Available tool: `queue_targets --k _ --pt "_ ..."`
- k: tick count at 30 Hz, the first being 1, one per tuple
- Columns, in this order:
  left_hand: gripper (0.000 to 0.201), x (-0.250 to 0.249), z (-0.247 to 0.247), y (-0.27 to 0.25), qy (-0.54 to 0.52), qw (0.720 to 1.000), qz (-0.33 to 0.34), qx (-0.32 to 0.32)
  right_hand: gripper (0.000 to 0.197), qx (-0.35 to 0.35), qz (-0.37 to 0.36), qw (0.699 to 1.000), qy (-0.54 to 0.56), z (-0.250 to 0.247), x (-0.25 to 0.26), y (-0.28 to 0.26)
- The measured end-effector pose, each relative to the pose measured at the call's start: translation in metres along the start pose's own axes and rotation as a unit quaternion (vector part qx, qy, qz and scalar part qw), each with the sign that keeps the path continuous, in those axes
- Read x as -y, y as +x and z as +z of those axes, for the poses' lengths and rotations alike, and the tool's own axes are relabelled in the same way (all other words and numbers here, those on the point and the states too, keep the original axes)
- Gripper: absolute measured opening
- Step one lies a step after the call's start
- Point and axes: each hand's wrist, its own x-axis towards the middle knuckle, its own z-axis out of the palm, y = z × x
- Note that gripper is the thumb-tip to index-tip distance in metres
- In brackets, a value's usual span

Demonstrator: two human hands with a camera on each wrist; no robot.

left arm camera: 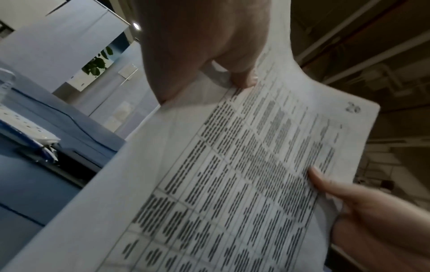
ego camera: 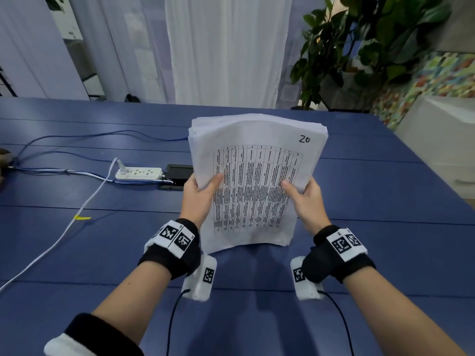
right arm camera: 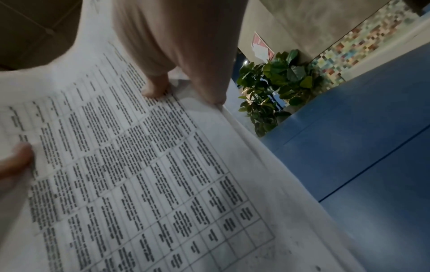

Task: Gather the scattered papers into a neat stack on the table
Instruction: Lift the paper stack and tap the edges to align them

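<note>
A thick stack of white papers (ego camera: 257, 176) stands nearly upright on its lower edge on the blue table (ego camera: 102, 240). Its front sheet carries a printed table and a handwritten "20" at the top right. My left hand (ego camera: 199, 194) grips the stack's left edge, thumb on the front sheet. My right hand (ego camera: 305, 199) grips the right edge the same way. The left wrist view shows the papers (left arm camera: 232, 174) with my left hand (left arm camera: 209, 55) pinching them. In the right wrist view the papers (right arm camera: 139, 165) fill the frame under my right hand (right arm camera: 181, 55). The fingers behind the stack are hidden.
A white power strip (ego camera: 138, 173) with cables and a black device (ego camera: 177, 176) lie left of the stack. A white cable (ego camera: 64, 227) with a yellow tag runs toward the near left. A potted plant (ego camera: 347, 47) stands beyond the far right corner.
</note>
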Motion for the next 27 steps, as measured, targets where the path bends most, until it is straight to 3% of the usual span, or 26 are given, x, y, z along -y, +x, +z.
queue_targets --k 4,6,9,12,14,17,18,22,25,27 --pt "0.025 -0.02 -0.002 -0.001 0.01 0.999 0.029 0.021 0.036 0.024 -0.009 1.0 -0.018 -0.009 0.012 -0.003" --pt "0.028 -0.041 0.0 -0.002 -0.001 0.997 0.078 0.015 0.04 0.021 -0.041 0.999 -0.012 -0.013 0.03 0.0" --pt "0.041 -0.069 0.004 0.0 0.047 0.976 0.212 0.002 0.047 0.008 -0.128 0.992 0.008 -0.012 0.061 0.002" --pt "0.035 -0.079 0.008 -0.001 0.072 0.961 0.268 0.007 0.065 -0.003 -0.224 0.974 -0.039 -0.008 0.08 -0.002" --pt "0.02 -0.075 0.008 -0.001 0.099 0.956 0.275 -0.003 0.061 0.004 -0.251 0.965 -0.082 -0.006 0.083 -0.002" --pt "0.015 -0.069 0.006 -0.001 0.091 0.959 0.265 -0.039 0.025 -0.005 -0.28 0.95 -0.137 -0.004 0.083 -0.003" --pt "0.014 -0.07 0.007 -0.002 0.083 0.958 0.27 -0.048 0.022 -0.013 -0.282 0.95 -0.132 -0.004 0.081 -0.003" --pt "0.021 -0.071 0.009 -0.008 0.077 0.954 0.287 -0.04 0.03 -0.011 -0.287 0.949 -0.127 -0.004 0.079 -0.004" --pt "0.002 -0.068 0.008 -0.006 0.088 0.949 0.296 -0.069 0.027 -0.022 -0.304 0.944 -0.123 -0.004 0.08 -0.005" --pt "0.015 -0.068 0.008 -0.004 0.081 0.953 0.277 -0.098 0.033 -0.023 -0.308 0.942 -0.131 -0.003 0.08 -0.006"
